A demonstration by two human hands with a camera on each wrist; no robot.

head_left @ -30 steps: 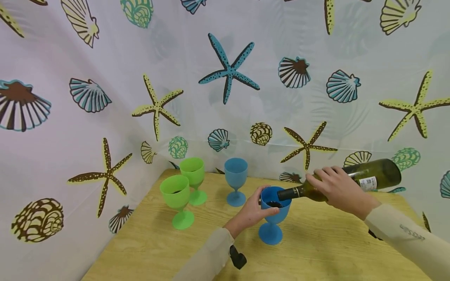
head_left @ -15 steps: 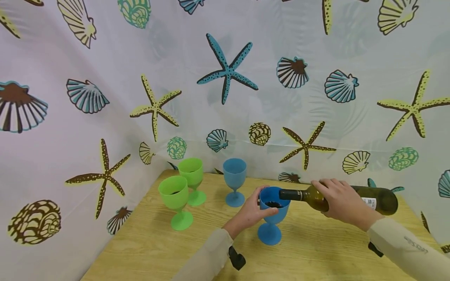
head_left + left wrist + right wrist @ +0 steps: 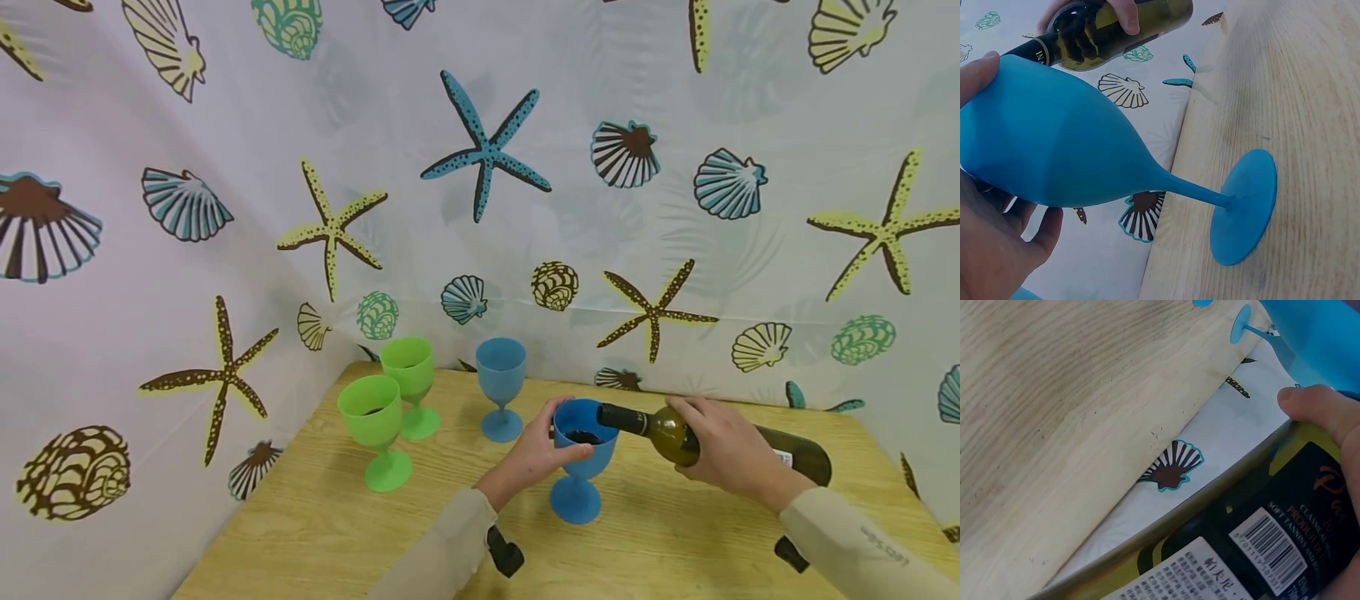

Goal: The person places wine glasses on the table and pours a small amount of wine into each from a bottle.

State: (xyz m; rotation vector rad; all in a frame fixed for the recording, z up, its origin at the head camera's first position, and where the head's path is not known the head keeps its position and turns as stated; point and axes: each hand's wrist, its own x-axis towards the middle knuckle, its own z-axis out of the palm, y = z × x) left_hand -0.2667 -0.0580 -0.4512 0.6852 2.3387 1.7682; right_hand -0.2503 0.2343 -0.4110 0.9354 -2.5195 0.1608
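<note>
My left hand grips the bowl of a blue goblet, thumb on the near side and fingers round the far side. The goblet stands upright with its foot on the table, and dark liquid shows inside. My right hand holds a green glass wine bottle round its shoulder and body. The bottle's dark neck lies over the goblet's right rim, with the mouth a little higher than the base. In the right wrist view the bottle's label with a barcode faces the camera.
A second blue goblet stands behind, to the left. Two green goblets farther left hold dark liquid. All stand on a wooden table. A curtain printed with shells and starfish hangs along the table's back and left edges.
My right hand has lowered the bottle's base, turning it from mouth-down, through about level, to mouth slightly up. The left hand and the goblet have stayed in place.
</note>
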